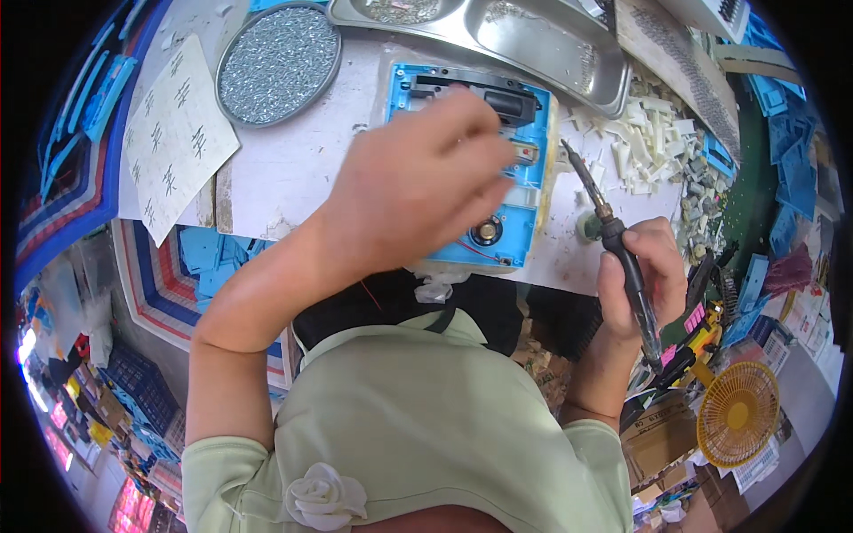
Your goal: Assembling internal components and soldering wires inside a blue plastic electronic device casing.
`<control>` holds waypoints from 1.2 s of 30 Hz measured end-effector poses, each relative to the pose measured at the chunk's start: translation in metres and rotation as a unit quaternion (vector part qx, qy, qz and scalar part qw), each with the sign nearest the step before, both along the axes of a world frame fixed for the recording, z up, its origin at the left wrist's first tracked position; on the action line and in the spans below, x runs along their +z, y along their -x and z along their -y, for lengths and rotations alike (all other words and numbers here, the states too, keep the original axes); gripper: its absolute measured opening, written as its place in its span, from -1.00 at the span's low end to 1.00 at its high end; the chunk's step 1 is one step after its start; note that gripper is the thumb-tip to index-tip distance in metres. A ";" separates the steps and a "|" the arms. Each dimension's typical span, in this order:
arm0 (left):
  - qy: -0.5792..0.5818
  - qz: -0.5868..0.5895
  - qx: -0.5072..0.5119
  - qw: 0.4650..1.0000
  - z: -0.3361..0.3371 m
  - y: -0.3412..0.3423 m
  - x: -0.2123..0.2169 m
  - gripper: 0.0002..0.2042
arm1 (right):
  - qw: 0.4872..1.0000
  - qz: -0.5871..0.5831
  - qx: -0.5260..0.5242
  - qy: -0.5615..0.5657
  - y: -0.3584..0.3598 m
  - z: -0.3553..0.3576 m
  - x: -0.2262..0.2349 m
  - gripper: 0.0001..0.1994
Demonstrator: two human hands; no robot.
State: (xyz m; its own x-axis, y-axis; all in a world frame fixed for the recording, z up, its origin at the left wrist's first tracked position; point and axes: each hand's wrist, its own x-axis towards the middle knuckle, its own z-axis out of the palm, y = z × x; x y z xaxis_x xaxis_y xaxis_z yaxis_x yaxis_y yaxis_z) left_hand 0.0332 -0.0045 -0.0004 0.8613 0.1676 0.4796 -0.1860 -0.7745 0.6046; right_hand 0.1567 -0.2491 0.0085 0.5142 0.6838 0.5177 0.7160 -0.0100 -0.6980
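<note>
A blue plastic casing (524, 233) lies on the white table in front of me, with a black part along its far end and a small round speaker (486, 232) near its close edge. Over the casing's left side is my left hand (426, 182), slightly blurred, fingers curled inward. Its thumb and whatever its fingertips grip are hidden. To the right of the casing, my right hand (653, 266) grips a soldering iron (629, 266) by its black handle. The metal tip points up and away, close to the casing's right edge. A thin red wire shows near the speaker.
A round tray of small screws (281, 64) stands far left beside a paper sheet (182, 133). Along the back runs a metal compartment tray (542, 44). White plastic pieces (649, 138) are heaped at right. A yellow fan grille (737, 414) is low right.
</note>
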 end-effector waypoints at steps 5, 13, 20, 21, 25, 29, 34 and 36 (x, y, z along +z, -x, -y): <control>-0.119 -0.125 -0.123 0.977 0.011 -0.018 -0.002 -0.88 | 1.000 -0.007 -0.024 -0.009 0.003 0.008 -0.001 -0.68; -0.042 -0.145 -0.123 0.981 0.008 -0.024 0.001 -0.91 | 0.998 -0.012 -0.051 -0.018 0.007 0.020 0.002 -0.71; 0.150 -0.138 -0.117 0.972 -0.004 -0.011 -0.002 -0.92 | 0.996 -0.040 -0.038 -0.065 0.011 -0.002 -0.009 -0.69; 0.179 -0.162 -0.105 0.965 -0.004 -0.009 -0.001 -0.92 | 0.996 -0.044 -0.032 -0.069 0.012 -0.008 -0.011 -0.68; 0.202 -0.192 -0.082 0.957 0.002 -0.011 0.002 -0.93 | 0.996 -0.044 -0.029 -0.074 0.007 -0.013 -0.013 -0.67; 0.167 -0.134 -0.117 0.970 -0.002 -0.010 -0.008 -0.91 | 0.995 -0.064 -0.048 -0.065 0.002 0.002 -0.009 -0.69; 0.115 -0.115 -0.161 0.973 -0.006 -0.006 -0.008 -0.89 | 0.989 -0.127 -0.022 -0.077 0.007 0.021 -0.003 -0.72; 0.103 -0.130 -0.175 0.970 -0.008 -0.003 -0.002 -0.88 | 0.980 -0.184 0.033 -0.071 0.009 0.027 0.000 -0.72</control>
State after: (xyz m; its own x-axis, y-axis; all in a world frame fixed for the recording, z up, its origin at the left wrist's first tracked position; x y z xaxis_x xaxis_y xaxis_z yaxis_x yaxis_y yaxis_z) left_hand 0.0362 0.0036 -0.0022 0.9700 -0.0888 0.2262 -0.2372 -0.5491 0.8014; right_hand 0.1480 -0.2760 0.0081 0.6415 0.6559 0.3978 0.4118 0.1431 -0.9000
